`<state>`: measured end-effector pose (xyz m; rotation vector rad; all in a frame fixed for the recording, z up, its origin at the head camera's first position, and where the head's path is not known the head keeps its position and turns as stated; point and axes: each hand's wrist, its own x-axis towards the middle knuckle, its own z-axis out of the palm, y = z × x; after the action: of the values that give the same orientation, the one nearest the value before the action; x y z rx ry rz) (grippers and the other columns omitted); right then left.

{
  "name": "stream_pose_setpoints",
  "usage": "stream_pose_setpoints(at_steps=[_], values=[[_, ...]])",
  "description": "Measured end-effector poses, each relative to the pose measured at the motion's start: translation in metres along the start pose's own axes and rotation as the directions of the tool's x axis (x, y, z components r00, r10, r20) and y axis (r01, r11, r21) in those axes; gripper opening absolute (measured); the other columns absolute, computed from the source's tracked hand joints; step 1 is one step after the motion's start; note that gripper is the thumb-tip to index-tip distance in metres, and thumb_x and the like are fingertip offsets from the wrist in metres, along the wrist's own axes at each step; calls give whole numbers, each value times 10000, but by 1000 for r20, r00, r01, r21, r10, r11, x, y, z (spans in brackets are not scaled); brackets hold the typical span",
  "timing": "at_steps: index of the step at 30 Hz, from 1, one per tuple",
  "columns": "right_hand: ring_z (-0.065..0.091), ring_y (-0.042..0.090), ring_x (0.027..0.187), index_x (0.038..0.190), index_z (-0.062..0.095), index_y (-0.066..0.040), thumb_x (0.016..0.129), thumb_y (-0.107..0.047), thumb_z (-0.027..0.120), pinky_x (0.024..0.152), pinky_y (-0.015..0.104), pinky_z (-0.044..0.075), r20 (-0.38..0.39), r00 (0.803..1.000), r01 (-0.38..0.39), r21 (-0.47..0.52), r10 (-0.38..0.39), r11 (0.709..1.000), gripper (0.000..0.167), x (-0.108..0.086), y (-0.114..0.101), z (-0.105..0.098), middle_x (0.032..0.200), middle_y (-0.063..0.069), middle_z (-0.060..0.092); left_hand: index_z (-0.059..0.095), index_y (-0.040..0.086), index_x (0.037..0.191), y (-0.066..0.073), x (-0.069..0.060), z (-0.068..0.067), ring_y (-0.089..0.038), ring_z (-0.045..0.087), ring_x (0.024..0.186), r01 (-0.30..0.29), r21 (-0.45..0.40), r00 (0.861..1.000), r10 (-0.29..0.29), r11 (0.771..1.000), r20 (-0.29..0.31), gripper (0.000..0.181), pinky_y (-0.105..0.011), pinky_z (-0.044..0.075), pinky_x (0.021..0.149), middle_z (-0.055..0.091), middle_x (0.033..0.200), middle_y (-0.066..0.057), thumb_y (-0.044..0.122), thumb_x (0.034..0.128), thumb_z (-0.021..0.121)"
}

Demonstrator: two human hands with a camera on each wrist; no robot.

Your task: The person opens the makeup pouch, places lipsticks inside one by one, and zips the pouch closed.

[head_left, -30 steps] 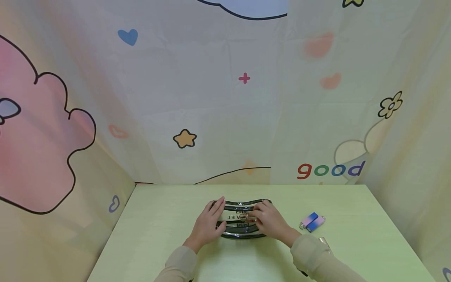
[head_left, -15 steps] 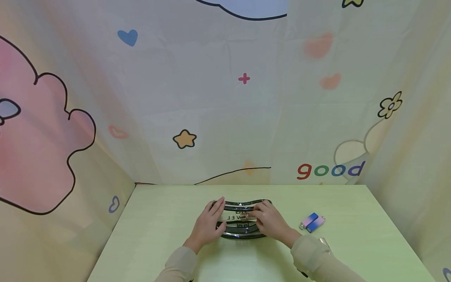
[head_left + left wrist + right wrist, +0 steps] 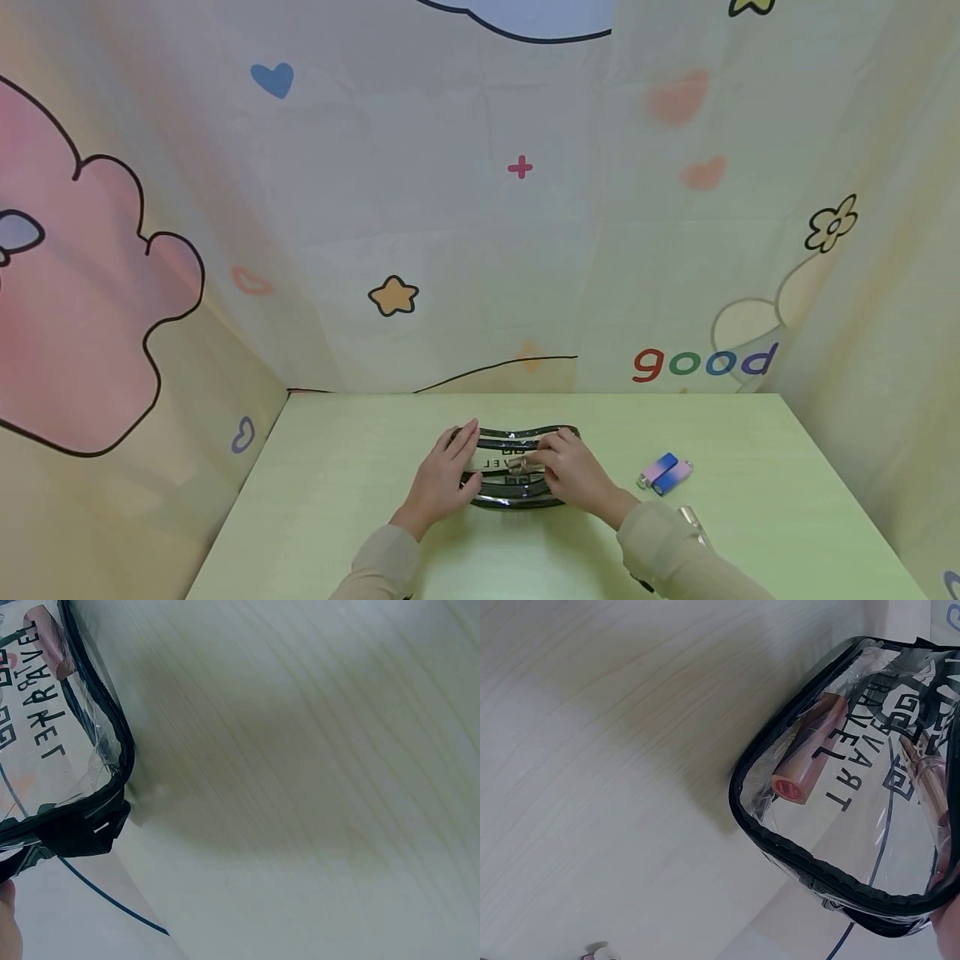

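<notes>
A clear pouch with black trim and TRAVEL lettering (image 3: 495, 501) stands at the middle of the table, its mouth facing up. My left hand (image 3: 438, 483) rests on its left end, fingers straight along the far rim and thumb at the near rim. At the right end, my right hand (image 3: 576, 468) pinches a shiny rose-gold cosmetic tube (image 3: 519, 465) over the mouth. Through the plastic in the right wrist view, a pink tube with a red end (image 3: 806, 750) shows inside the pouch, apart from the held tube (image 3: 930, 780).
Two small blue-and-pink gradient sticks with metal ends (image 3: 664, 473) lie on the table to the right. Closer to me, a shiny tube (image 3: 693, 525) is partly covered by my right sleeve. A printed curtain (image 3: 450, 208) rises behind the table (image 3: 330, 475).
The tube in my right hand has shifted slightly left and shows more plainly at the fingertips. Both hands and the pouch stay nearly in place.
</notes>
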<state>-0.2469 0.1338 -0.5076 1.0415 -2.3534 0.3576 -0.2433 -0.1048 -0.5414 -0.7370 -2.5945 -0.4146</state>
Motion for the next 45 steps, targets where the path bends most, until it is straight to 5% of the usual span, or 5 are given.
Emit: stream_pose_setpoints(at_steps=[28, 45], values=[[521, 153, 784, 731, 682, -114, 666, 0, 650, 723, 310, 461, 15, 1000, -26, -2, 27, 1000, 135, -1, -2, 0, 801, -3, 586, 402, 56, 1328, -1, 0, 1, -272, 371, 1236, -20, 15, 1000, 20, 1000, -19, 600, -374, 376, 973, 348, 1413, -24, 279, 791, 549], [523, 159, 789, 735, 673, -104, 680, -25, 668, 716, 312, 466, -12, 1000, -13, 2, 13, 1000, 96, -2, 0, 3, 811, 11, 585, 358, 89, 1358, 0, 0, -2, -257, 346, 1266, 8, -6, 1000, -8, 1000, 26, 599, -361, 342, 1012, 305, 1438, 13, 304, 818, 504]])
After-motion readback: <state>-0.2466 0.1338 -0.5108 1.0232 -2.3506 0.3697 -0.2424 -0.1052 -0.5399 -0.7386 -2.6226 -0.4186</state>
